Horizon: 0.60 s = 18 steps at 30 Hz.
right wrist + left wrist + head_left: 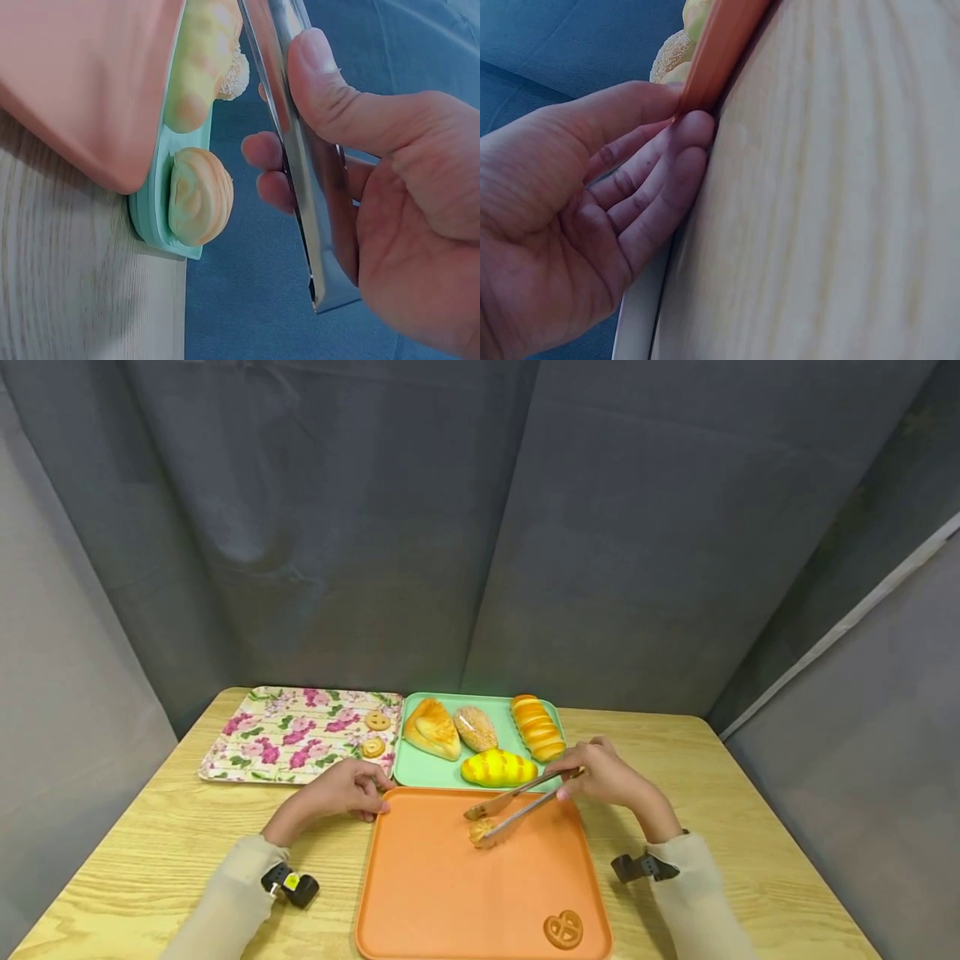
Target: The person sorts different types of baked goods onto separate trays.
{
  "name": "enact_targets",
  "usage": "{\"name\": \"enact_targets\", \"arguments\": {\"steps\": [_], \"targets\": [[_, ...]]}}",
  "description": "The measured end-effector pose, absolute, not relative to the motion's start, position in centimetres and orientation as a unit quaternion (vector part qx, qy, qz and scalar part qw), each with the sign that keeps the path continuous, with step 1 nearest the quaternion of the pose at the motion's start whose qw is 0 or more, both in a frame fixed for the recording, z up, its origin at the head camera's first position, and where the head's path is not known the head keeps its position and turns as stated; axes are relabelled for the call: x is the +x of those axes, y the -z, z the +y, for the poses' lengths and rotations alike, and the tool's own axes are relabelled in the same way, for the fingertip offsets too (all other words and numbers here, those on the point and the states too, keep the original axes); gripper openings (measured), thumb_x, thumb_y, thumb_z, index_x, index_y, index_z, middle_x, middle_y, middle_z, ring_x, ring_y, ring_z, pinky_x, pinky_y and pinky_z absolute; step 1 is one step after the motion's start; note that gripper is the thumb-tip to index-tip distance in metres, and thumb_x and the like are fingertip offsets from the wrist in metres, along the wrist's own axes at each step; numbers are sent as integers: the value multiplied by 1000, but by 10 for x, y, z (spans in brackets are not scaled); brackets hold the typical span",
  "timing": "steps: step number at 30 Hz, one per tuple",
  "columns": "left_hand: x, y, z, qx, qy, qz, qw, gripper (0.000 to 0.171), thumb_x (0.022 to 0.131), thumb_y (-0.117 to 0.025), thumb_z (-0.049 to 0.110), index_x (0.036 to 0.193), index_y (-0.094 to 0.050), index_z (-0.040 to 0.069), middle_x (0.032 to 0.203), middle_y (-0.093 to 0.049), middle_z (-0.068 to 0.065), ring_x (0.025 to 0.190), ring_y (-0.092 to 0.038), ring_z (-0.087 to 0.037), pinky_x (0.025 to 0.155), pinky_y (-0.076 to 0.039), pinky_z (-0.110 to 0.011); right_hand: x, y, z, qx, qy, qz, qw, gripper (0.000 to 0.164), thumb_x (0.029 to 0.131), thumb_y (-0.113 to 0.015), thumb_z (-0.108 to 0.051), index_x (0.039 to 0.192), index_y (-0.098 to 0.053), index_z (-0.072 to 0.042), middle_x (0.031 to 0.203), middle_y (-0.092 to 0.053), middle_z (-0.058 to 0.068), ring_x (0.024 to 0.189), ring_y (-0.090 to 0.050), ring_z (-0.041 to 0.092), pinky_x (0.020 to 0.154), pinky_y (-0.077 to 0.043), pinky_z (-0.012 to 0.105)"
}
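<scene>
My right hand [600, 774] grips metal tongs [319, 202] between thumb and fingers. Their tips reach over the orange tray [450, 893], with a small golden pastry piece [480, 833] at the lower tip; whether it is squeezed between the tips I cannot tell. At the tray's far left corner, my left hand [347, 789] pinches the rim, thumb above and fingertips against its side in the left wrist view. A brown pretzel-shaped cookie [563, 930] lies in the tray's near right corner.
Behind the orange tray is a green tray [405, 770] holding several breads, including a yellow loaf [498, 768] and a striped loaf [537, 727]. To its left, a floral tray [300, 727] carries two cookies [377, 721]. Grey curtains [480, 527] surround the wooden table [675, 793].
</scene>
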<state>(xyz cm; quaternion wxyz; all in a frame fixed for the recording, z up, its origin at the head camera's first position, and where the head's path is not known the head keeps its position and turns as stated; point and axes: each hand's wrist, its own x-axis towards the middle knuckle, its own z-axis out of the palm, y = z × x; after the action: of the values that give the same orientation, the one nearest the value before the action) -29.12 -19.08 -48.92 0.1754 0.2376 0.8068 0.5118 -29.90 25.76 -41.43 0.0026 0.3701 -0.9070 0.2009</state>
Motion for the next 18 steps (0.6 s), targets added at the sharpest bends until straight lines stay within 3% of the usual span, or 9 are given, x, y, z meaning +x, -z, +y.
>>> {"name": "enact_targets", "arguments": {"steps": [12,18], "targets": [[-290,488,-190,231,-512,808,177,27,90,-77,6,114,-71,-4,80,-75,-19,68,-72,-24,63,-62,-35,-296,412,251,361,-207,-909,35,33,71,-88,-18,103,-82,-18,70,-60,-13,71,-42,6,88,-26,47],[-290,487,-190,227,-515,807,180,28,90,-77,6,114,-71,-4,80,-75,-19,67,-72,-23,63,-62,-35,-294,411,250,353,-208,-911,48,36,73,-86,-22,108,-81,-15,79,-68,-10,77,-50,11,90,-27,49]]}}
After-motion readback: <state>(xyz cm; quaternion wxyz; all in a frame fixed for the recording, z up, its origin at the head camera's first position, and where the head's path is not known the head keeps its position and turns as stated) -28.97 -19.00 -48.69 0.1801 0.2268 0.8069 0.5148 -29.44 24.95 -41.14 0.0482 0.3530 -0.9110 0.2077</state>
